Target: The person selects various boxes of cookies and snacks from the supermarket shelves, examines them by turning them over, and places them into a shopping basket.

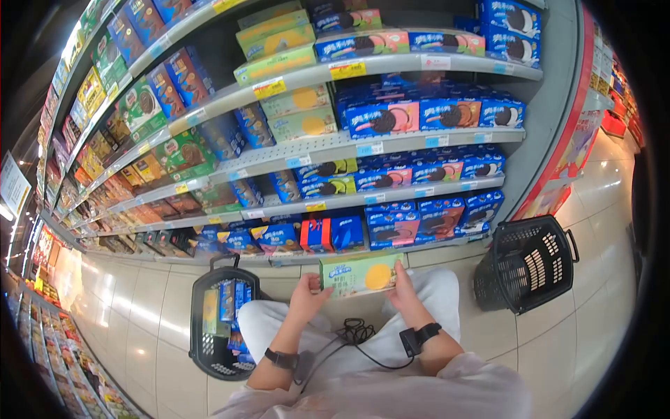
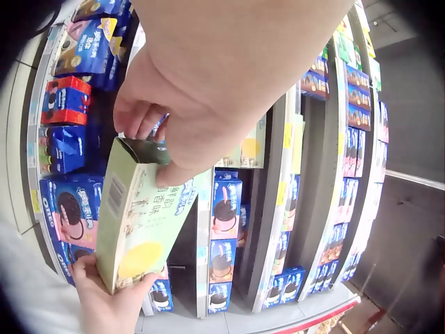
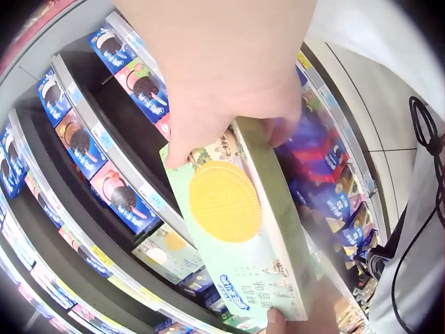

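A pale green cookie box (image 1: 356,276) with a yellow round cookie printed on its front is held up over the person's lap, between both hands. The left hand (image 1: 306,295) grips its left end, thumb on the front face. At the opposite end the right hand (image 1: 404,285) holds the box, its thumb along the front. In the left wrist view the box (image 2: 142,226) tilts toward the camera, showing a narrow side with a barcode. The right wrist view shows the printed cookie and a darker green side of the box (image 3: 292,229).
Shelves (image 1: 293,146) of boxed cookies curve across the front. A black basket (image 1: 197,342) holding several packs stands on the floor by the left knee; another black basket (image 1: 502,279) stands at the right. A black cable (image 1: 356,332) lies over the lap.
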`<state>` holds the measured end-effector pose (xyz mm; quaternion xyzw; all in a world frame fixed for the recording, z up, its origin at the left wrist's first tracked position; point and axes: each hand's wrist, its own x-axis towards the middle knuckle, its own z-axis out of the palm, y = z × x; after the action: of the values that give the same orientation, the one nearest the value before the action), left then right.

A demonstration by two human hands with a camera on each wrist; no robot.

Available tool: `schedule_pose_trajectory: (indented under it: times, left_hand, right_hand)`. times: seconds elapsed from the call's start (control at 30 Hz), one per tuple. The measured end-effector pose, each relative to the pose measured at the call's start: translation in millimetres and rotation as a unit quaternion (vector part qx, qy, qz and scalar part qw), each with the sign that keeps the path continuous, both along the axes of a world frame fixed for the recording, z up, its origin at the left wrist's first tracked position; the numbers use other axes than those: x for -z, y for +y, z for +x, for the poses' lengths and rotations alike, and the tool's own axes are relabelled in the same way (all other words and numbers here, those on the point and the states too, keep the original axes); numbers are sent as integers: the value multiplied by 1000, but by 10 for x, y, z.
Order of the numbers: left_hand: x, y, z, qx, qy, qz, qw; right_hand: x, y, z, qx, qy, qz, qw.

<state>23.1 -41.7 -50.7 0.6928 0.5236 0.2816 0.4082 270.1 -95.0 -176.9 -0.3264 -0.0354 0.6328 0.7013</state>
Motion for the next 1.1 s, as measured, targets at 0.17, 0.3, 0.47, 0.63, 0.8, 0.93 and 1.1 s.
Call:
schedule_pose_trajectory:
  times: [0.17,0.3,0.47,0.63,0.8,0.93,1.1]
  left_hand:
    - [92,21,-22,-25,51,17,998]
    - [132,17,-5,-8,-2,-17,1000]
    - [54,-1,-9,-19,-7,-44,999]
    - [-24,-10,-31,1,-7,-63,998]
    - [-57,8,-60,21,-41,-77,996]
    - [-62,12,-47,42,-56,-88,994]
    - [-71,26,-59,45,-80,-87,992]
  right_hand:
    - [-176,-61,-45,31,-32,14,999]
    - [-132,-33,22,32,-39,19,999]
    - [-213,-17,17,29,3,9,1000]
    - [-175,-14,23,37,3,15,999]
    - [-300,-34,-3,22,21,13,999]
    - [-313,-36,3,12,27,3,1000]
    - [-183,-17,24,-5,27,3,1000]
